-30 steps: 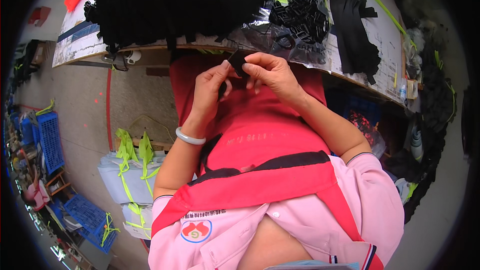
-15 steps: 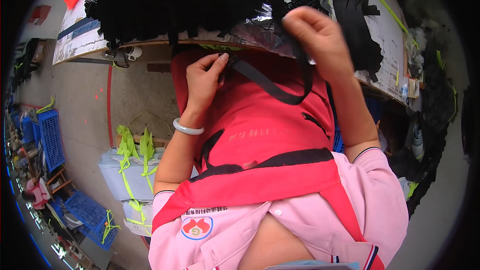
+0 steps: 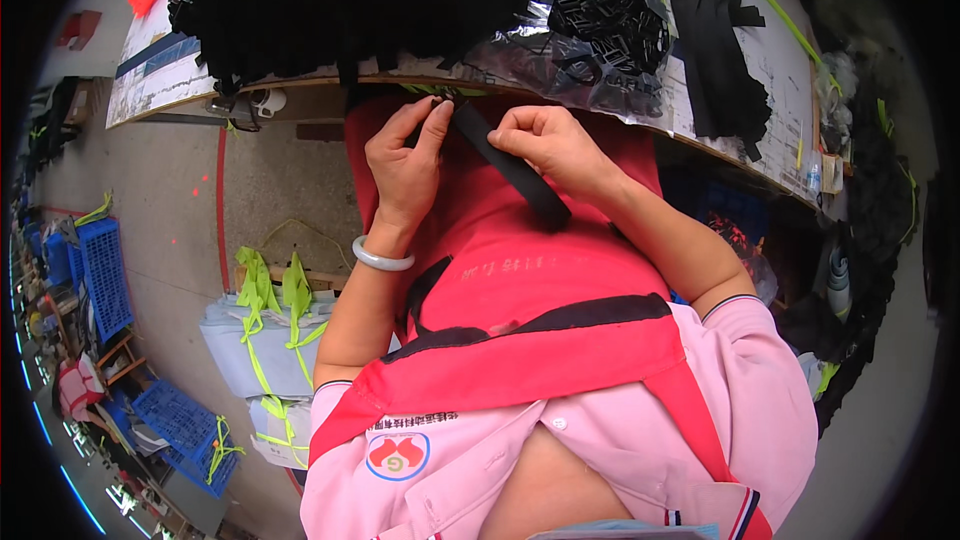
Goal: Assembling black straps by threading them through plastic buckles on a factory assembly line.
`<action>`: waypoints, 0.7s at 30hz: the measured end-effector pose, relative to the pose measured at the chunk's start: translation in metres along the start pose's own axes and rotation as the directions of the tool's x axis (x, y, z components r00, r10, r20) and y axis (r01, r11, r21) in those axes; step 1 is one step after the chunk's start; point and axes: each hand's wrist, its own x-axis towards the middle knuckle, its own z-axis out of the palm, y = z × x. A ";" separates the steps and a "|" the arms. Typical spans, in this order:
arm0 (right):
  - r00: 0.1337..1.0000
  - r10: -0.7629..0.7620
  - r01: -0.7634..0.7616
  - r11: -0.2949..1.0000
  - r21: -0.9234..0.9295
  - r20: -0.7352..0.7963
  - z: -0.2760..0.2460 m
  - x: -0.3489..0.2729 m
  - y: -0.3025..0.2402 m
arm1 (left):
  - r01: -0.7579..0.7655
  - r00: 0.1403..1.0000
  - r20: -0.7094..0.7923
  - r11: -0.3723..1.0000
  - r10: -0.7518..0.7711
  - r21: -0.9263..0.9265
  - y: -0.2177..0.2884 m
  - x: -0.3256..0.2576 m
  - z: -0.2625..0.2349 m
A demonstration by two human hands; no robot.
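Observation:
A black webbing strap (image 3: 510, 168) runs slanting across my lap, over a red apron (image 3: 520, 270). My left hand (image 3: 405, 165) pinches its upper end with thumb and fingers, just under the table edge. My right hand (image 3: 550, 145) grips the same strap a little further down, fingers curled over it. The strap's lower end hangs free past my right wrist. A pale bangle (image 3: 380, 260) sits on my left wrist.
The table (image 3: 170, 90) ahead carries a big heap of black straps (image 3: 350, 0), a clear bag of black plastic buckles (image 3: 605, 25) and flat black strips (image 3: 715, 40). Blue crates (image 3: 100, 275) and neon-yellow straps (image 3: 275, 310) lie on the floor at left.
My right hand has come back down from the table to my lap and now meets my left hand on the strap, which lies shorter and straighter than half a second ago.

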 end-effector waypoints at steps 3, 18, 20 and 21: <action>1.000 0.000 0.000 1.000 -0.021 -0.016 0.000 0.000 0.007 | 0.091 0.996 0.004 0.995 -0.091 -0.043 0.003 -0.003 0.001; 0.989 -0.143 0.144 0.987 0.066 -0.025 0.014 0.006 0.006 | -0.011 1.000 -0.012 0.995 0.010 -0.097 -0.005 -0.007 0.002; 0.972 -0.228 0.228 0.974 -0.004 -0.061 0.014 0.017 0.020 | 0.181 0.983 0.021 0.965 -0.181 -0.189 -0.002 -0.011 0.005; 0.945 -0.315 0.309 0.948 -0.078 -0.087 0.012 0.023 0.024 | 0.363 0.931 0.068 0.892 -0.359 -0.270 0.000 -0.011 0.005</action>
